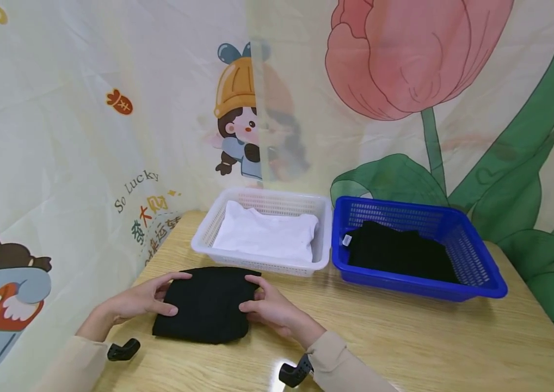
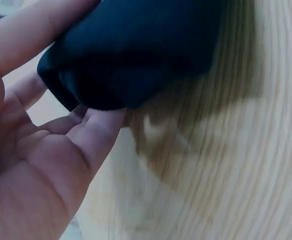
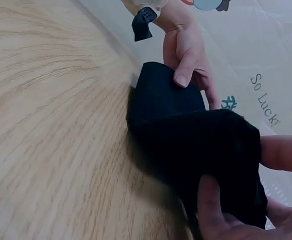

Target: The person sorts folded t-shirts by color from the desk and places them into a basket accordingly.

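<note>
A folded black garment [image 1: 205, 305] is held between both hands over the left part of the wooden table. My left hand [image 1: 132, 302] grips its left side, thumb on top; in the left wrist view the fingers [image 2: 103, 127] reach beneath the fold. On the opposite side, my right hand [image 1: 277, 310] pinches the edge, with thumb and fingers on either face of the cloth [image 3: 196, 140]. Layers of the fold show at the garment's near edge in the right wrist view.
Behind the garment stands a white basket [image 1: 262, 263] with a folded white garment [image 1: 267, 234] inside. To its right, a blue basket [image 1: 419, 291] contains black clothing [image 1: 399, 253] with a white label. A printed curtain [image 1: 174, 109] hangs along the table's left and back.
</note>
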`<state>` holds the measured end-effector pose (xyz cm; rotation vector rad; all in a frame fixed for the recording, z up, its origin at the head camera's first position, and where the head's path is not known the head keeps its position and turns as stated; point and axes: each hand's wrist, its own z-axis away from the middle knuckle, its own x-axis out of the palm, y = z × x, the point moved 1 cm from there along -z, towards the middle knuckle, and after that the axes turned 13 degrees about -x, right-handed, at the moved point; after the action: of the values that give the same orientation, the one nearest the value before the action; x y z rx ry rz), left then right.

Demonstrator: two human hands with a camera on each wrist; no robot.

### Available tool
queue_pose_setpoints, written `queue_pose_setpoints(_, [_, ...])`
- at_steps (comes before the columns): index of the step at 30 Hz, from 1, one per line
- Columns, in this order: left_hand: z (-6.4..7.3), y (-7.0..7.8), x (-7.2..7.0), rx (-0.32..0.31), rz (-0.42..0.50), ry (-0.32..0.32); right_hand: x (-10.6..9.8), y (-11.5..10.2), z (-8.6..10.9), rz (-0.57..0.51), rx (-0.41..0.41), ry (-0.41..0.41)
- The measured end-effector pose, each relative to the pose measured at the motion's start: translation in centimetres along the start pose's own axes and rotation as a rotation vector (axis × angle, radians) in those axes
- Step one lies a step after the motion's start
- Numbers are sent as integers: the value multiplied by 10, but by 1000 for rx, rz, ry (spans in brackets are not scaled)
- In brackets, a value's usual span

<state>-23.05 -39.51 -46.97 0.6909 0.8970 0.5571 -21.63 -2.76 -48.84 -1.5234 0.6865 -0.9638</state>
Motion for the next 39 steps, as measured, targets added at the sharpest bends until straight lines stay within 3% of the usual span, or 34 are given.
queue_pose_setpoints(7, [-10, 17, 19, 8, 4, -35, -17, -5, 6, 183, -47, 12])
queue_pose_setpoints(17, [-24, 50, 51, 67, 52, -73, -54, -8, 27, 76, -29, -50])
queue_pose_setpoints(26, [-42, 76, 86, 65, 154, -161, -91, -16, 54, 104, -18, -29])
queue_pose_setpoints(33, [-51, 95, 110, 90, 173, -169, -115, -19, 77, 148, -44, -41])
queue_pose_setpoints(39, [-53, 122, 129, 113, 183, -177, -137, -31, 103, 170, -63, -62])
